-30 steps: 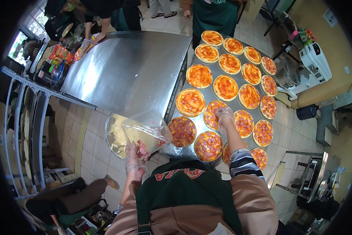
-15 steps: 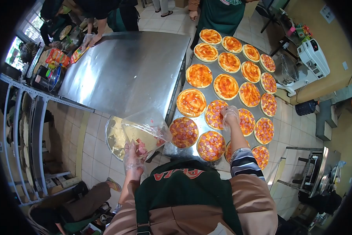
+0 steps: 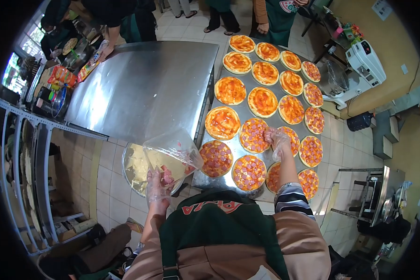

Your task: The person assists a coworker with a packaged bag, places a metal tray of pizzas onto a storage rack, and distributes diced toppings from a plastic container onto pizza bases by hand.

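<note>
My left hand [image 3: 157, 189], in a clear plastic glove, is closed on a clear plastic bag [image 3: 175, 147] with pink diced ham [image 3: 167, 176] inside. Bag and hand are above a round metal bowl [image 3: 124, 165] of pale, creamy-yellow food. My right hand [image 3: 278, 139], gloved too, is over the right edge of a pizza [image 3: 254, 135] scattered with diced ham. Its fingers are bunched together; what they hold, if anything, is hidden. Beside it lies another ham-topped pizza [image 3: 291, 139], partly covered by the hand. Closer to me is a ham-topped pizza [image 3: 248, 172].
Rows of pizzas cover a metal table [image 3: 202, 179]; the far-left ones, like this sauced pizza [image 3: 231, 90], show only red sauce. A steel table [image 3: 144, 88] stands left, a shelf rack [image 3: 46, 186] beyond. A white mixer [image 3: 366, 70] is at right. Other people stand behind the tables.
The view has shifted slightly, so the pizzas appear further left. My right hand stays by the same pizza, its fingers now more bunched. Another person's legs show at the top.
</note>
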{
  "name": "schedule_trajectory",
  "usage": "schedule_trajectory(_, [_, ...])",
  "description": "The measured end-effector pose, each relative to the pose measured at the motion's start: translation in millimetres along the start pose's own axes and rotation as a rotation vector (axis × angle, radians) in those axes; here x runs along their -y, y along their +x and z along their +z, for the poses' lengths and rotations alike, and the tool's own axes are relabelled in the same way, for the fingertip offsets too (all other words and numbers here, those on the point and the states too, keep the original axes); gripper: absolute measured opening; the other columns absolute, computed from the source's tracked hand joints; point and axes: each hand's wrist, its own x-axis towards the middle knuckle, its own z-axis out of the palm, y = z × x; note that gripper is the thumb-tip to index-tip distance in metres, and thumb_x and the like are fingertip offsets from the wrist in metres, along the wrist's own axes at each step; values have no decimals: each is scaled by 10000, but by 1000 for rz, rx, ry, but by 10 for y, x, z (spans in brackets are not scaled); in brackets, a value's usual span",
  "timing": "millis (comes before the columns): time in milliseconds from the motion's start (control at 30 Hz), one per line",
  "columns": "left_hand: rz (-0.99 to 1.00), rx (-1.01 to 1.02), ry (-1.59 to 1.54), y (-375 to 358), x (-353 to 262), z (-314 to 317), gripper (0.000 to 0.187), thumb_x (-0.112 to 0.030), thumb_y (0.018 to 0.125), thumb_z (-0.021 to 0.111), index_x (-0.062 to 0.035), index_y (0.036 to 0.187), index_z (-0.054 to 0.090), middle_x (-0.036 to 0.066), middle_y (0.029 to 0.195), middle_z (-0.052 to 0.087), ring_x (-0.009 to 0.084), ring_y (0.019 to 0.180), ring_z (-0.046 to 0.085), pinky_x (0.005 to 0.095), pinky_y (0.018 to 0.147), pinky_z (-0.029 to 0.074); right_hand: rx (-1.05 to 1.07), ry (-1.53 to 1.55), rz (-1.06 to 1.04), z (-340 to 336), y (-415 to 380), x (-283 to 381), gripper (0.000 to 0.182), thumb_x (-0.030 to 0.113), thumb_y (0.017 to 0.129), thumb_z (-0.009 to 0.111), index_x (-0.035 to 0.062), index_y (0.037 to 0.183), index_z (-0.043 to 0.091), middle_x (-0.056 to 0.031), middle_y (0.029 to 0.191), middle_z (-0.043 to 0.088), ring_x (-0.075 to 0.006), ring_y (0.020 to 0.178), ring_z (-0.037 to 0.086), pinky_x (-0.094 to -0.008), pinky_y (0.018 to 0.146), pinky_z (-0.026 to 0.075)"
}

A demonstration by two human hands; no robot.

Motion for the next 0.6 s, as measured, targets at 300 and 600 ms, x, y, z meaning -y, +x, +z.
schedule_trajectory(300, [-27,58,76,26,-4,130,341,-298,828,505,-171,1114,369,7,782,539,100,591,511,262,540,430,-92,-338,-46,-99,-50,-54,239,21,729,592,-40,956,553,-120,739,604,-156,575,570,-228,503,449])
schedule_trajectory(600, [-1,30,71,6,-10,46,418,-332,816,519,-178,1164,345,8,846,532,108,648,513,279,574,436,-176,-708,-143,-72,145,-264,142,90,715,615,85,854,646,-33,681,607,-124,565,547,-255,521,437])
